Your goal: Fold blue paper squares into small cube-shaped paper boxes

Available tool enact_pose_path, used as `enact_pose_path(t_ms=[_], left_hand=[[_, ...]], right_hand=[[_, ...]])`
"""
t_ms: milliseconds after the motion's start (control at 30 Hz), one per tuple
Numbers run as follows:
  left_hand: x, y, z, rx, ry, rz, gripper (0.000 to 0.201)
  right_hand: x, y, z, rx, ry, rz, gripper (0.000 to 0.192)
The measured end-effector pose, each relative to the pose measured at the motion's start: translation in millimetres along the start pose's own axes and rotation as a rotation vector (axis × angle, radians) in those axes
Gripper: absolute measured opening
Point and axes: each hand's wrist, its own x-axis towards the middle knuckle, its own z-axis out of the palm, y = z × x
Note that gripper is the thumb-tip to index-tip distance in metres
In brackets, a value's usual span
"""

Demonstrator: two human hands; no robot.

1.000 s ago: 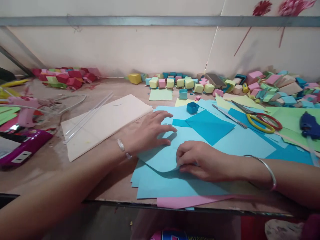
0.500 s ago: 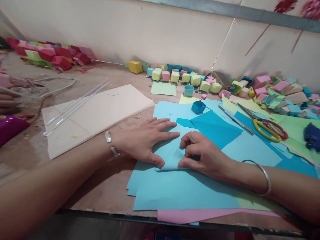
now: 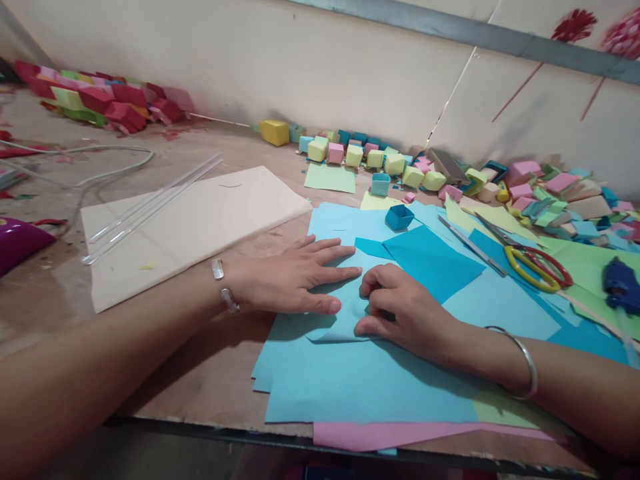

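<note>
A folded light blue paper sheet point(image 3: 345, 313) lies on a stack of light blue sheets point(image 3: 360, 380) near the table's front edge. My left hand point(image 3: 290, 277) lies flat on the folded sheet, fingers spread and pointing right. My right hand point(image 3: 400, 310) presses the sheet beside it, fingers curled, thumb on the folded edge. A darker blue square point(image 3: 433, 260) lies just behind my right hand. A small blue paper box point(image 3: 399, 216) stands beyond it.
A cream board point(image 3: 190, 227) with clear rods point(image 3: 150, 208) lies at the left. Yellow-handled scissors point(image 3: 530, 263) and a blue glue gun point(image 3: 620, 287) lie at the right. Coloured paper cubes point(image 3: 370, 157) line the wall. A purple object point(image 3: 17, 243) sits far left.
My left hand has slid onto the folded sheet and flattened it. My right hand has moved up to meet it, pressing the fold. The view has shifted left and down.
</note>
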Motion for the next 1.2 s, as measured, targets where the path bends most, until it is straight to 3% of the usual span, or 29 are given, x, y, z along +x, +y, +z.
enact_pose_path(t_ms=[167, 267, 600, 800, 1200], left_hand=[[0.5, 4.5, 1.9, 0.054, 0.009, -0.015, 0.089], [0.3, 5.6, 2.1, 0.085, -0.027, -0.021, 0.095], [0.1, 1.7, 3.1, 0.059, 0.031, 0.007, 0.1], [1.9, 6.2, 5.1, 0.054, 0.013, -0.021, 0.069], [3.2, 8.3, 6.8, 0.104, 0.003, -0.048, 0.087]], right_hand=[[1.6, 0.3, -0.2, -0.009, 0.005, -0.005, 0.029], [3.2, -0.6, -0.6, -0.019, -0.011, 0.01, 0.029], [6.6, -1.7, -2.5, -0.054, -0.052, 0.039, 0.029], [7.0, -0.4, -1.2, -0.057, -0.044, 0.027, 0.031], [5.3, -2.5, -3.7, -0.019, -0.042, 0.088, 0.022]])
